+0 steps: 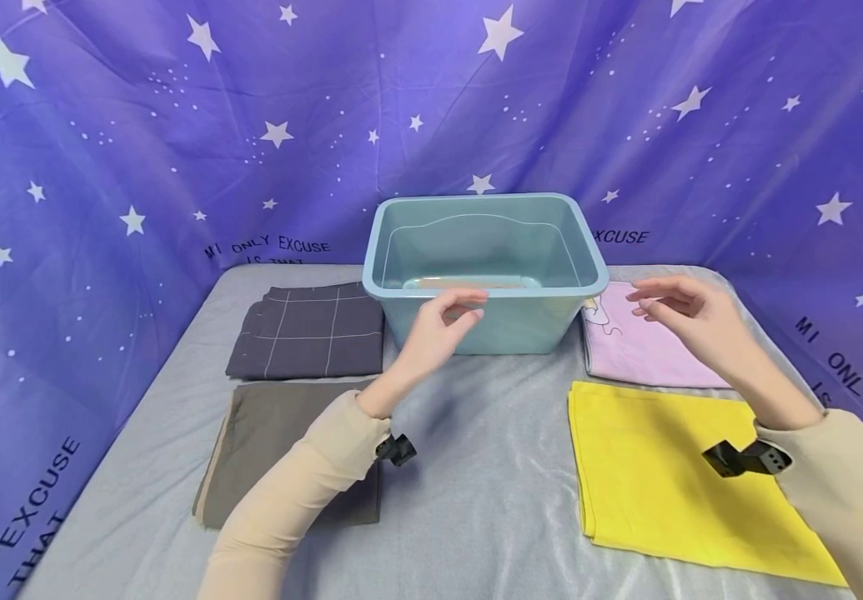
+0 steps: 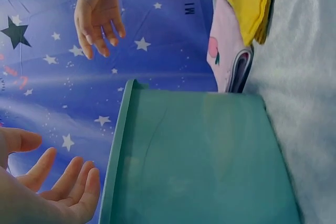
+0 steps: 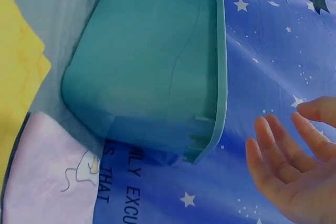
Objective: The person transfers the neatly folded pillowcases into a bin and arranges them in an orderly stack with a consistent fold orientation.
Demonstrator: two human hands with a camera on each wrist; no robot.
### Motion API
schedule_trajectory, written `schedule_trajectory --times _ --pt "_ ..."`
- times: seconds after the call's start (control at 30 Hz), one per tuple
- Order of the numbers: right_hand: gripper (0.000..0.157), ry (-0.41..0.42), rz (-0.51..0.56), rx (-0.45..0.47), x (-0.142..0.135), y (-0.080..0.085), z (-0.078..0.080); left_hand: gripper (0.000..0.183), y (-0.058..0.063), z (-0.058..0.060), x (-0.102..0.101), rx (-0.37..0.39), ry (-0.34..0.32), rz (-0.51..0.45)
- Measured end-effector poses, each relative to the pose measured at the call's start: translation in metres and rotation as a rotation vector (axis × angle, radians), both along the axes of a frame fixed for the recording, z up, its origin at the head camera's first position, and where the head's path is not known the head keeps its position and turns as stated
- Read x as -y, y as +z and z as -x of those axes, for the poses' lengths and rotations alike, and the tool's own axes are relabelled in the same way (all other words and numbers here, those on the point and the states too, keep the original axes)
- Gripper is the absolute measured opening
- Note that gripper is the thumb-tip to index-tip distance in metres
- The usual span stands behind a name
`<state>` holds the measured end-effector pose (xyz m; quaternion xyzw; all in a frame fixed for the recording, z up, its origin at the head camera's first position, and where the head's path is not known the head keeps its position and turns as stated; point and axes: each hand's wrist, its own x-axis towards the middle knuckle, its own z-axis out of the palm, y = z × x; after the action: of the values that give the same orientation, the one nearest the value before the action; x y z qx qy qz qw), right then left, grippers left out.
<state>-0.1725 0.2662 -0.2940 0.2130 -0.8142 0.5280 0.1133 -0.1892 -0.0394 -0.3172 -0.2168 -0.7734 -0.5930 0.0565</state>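
A blue-green plastic bin (image 1: 476,321) stands at the back middle of the table, its open top facing up. Something flat and pinkish lies on its floor, too little of it showing to name. In front of the bin's near rim hovers my left hand (image 1: 442,327), fingers loosely bent with nothing between them. To the right of the bin, my right hand (image 1: 689,317) hangs above a folded pink cloth (image 1: 637,354), also holding nothing. Both wrist views show the relaxed fingers of the left hand (image 2: 58,187) and the right hand (image 3: 294,166) apart from the bin.
A folded dark grid-patterned cloth (image 1: 318,333) lies left of the bin, with a folded brown-grey cloth (image 1: 281,433) nearer. On the right, a folded yellow cloth (image 1: 649,475) lies in front of the pink one. Behind the table hangs a purple star-printed curtain (image 1: 341,75).
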Motion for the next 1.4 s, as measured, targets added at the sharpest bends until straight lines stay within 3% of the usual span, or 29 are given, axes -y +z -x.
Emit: schedule_trajectory --times 0.37,0.63,0.9,1.03,1.1,1.33,1.4 --pt "0.027 -0.090 -0.055 0.007 -0.018 -0.009 -0.019 0.025 -0.021 -0.006 -0.016 0.024 -0.064 -0.031" --pt "0.023 -0.150 -0.137 0.102 -0.037 -0.016 -0.030 0.026 -0.033 -0.011 -0.027 0.094 -0.100 -0.028" --pt "0.023 -0.156 -0.142 0.157 -0.054 -0.025 -0.041 0.026 -0.016 -0.034 -0.035 0.177 -0.127 -0.013" --pt "0.023 -0.146 -0.149 0.145 -0.062 -0.029 -0.046 0.025 -0.019 -0.038 -0.039 0.190 -0.137 0.012" --pt "0.023 -0.150 -0.157 0.140 -0.066 -0.031 -0.048 0.024 -0.023 -0.038 -0.041 0.178 -0.143 0.012" --pt "0.023 -0.211 -0.219 0.164 -0.081 -0.039 -0.053 0.024 -0.061 -0.026 -0.054 0.169 -0.146 0.010" --pt "0.023 -0.223 -0.223 0.177 -0.086 -0.042 -0.055 0.024 -0.066 -0.025 -0.057 0.162 -0.142 0.019"
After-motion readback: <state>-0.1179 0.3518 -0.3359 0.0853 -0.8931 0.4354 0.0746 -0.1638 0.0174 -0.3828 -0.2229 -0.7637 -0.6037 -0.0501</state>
